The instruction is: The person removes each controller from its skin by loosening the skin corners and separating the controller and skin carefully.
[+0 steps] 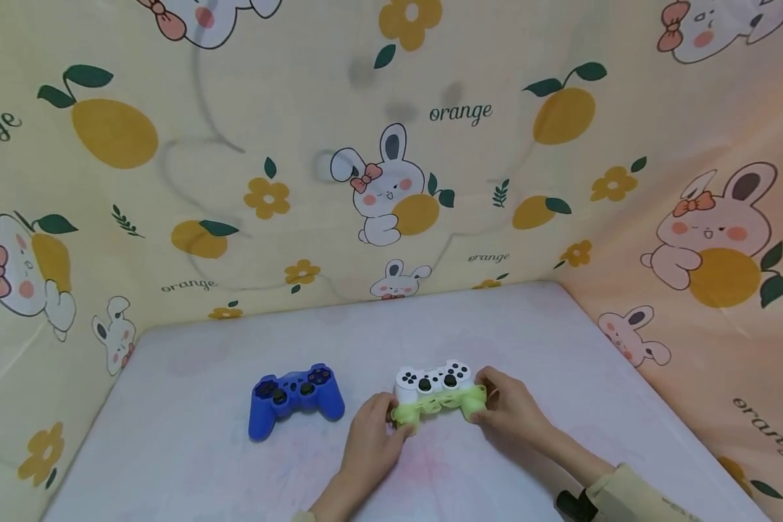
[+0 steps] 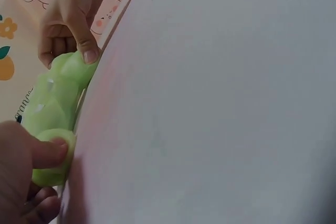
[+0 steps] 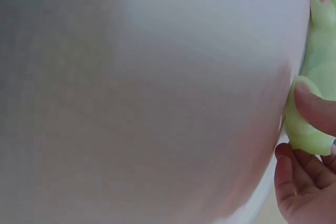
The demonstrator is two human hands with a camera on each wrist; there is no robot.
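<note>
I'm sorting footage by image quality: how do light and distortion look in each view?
Head: fairly even light, with a soft shadow beside the bare right forearm; left wrist: dim, the pale flat tabletop showing a bowed edge; right wrist: darkest at upper left, tabletop edge also curved, rounded light-green controller cover cut off by the frame.

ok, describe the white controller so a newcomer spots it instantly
Find the pale tabletop by the patterned curtain, then the blue controller on it. Right of that, between the left hand and right hand, is the white controller. Its white top above a light-green cover sets it apart from its blue neighbour.
</note>
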